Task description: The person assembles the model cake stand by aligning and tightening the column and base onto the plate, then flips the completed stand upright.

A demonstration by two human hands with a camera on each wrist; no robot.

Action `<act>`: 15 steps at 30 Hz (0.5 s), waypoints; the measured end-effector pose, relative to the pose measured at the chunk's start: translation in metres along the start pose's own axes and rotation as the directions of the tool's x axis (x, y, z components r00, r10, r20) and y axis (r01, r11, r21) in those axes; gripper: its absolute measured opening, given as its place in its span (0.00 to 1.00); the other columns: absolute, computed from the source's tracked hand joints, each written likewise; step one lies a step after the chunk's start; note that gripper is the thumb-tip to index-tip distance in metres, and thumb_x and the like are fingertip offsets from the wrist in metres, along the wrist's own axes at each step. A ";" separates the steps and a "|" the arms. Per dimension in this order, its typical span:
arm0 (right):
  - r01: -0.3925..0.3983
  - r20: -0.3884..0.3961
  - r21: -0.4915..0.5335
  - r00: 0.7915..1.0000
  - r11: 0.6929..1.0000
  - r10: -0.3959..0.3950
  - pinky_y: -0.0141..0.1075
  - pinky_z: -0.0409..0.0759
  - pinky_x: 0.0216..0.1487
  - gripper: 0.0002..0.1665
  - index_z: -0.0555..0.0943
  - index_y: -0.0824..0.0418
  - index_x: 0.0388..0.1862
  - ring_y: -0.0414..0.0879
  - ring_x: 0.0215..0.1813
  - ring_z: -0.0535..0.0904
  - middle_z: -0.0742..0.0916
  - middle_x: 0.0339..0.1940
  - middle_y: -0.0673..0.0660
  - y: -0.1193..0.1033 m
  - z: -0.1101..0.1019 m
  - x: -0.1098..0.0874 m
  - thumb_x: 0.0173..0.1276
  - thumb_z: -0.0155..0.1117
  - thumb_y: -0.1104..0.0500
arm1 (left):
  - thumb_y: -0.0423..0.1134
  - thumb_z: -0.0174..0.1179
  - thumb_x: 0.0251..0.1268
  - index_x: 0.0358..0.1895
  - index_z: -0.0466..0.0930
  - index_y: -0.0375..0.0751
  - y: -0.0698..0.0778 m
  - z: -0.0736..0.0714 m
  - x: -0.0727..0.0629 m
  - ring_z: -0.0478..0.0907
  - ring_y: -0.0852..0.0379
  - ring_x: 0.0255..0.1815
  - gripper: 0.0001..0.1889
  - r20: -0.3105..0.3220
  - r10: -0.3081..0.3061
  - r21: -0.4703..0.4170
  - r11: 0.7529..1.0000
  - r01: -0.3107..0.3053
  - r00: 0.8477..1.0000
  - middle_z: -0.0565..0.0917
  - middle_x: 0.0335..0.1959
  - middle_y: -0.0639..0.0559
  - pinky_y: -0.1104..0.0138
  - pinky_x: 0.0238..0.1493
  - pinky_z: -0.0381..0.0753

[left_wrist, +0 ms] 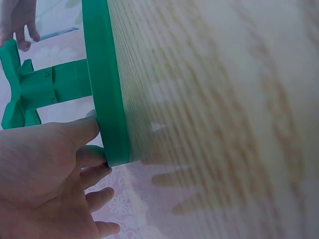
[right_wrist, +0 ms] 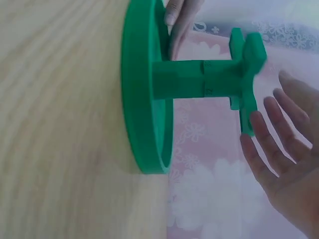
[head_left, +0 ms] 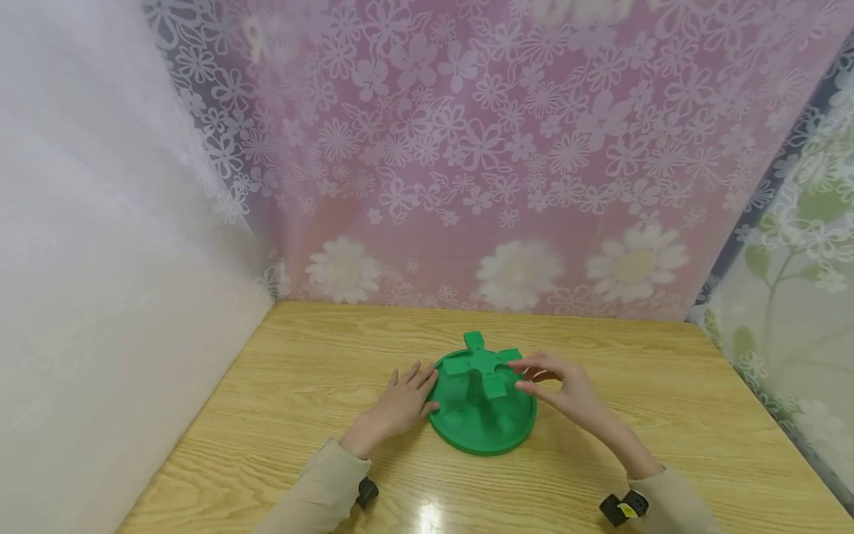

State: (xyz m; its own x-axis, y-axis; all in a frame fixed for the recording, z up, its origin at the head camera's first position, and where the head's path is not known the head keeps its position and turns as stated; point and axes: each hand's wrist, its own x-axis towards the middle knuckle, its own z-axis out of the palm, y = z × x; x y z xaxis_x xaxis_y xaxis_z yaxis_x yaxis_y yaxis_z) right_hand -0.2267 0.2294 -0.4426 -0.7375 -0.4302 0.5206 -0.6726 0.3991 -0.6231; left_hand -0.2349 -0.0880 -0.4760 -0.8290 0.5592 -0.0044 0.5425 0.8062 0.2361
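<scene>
A green round base (head_left: 460,432) with a raised rim lies flat on the table. From its middle rises a green post (right_wrist: 194,79), made of stacked sections with small marks at the joint. A four-armed green cross piece (head_left: 485,363) tops the post. My left hand (head_left: 399,406) rests at the base's left rim, its fingers spread and fairly straight, the thumb over the edge in the left wrist view. On the other side my right hand (head_left: 567,389) hovers by the cross's right arm, fingers loosely bent and apart, holding nothing.
The wooden table (head_left: 313,356) extends around the base on all sides. A flowered pink curtain (head_left: 467,185) hangs behind its back edge, a white sheet (head_left: 120,259) on the left, and a leaf-patterned sheet (head_left: 794,319) on the right.
</scene>
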 end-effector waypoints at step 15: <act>-0.126 0.017 -0.175 0.991 0.976 0.131 0.49 0.86 0.46 0.24 0.84 0.56 0.61 0.52 0.50 0.83 0.85 0.54 0.54 0.011 0.001 0.015 0.66 0.74 0.57 | 0.48 0.53 0.80 0.78 0.60 0.33 0.001 -0.001 0.000 0.52 0.39 0.81 0.33 0.010 -0.012 -0.003 1.000 0.012 1.000 0.59 0.80 0.42 0.37 0.75 0.53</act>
State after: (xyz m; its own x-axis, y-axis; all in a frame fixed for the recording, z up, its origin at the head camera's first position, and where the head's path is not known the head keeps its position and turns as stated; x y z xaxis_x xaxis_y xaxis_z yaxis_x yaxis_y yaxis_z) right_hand -0.2455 0.2264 -0.4426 -0.8179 -0.3881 0.4248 -0.5747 0.5856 -0.5716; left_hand -0.2346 -0.0875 -0.4752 -0.8341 0.5513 -0.0170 0.5320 0.8123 0.2391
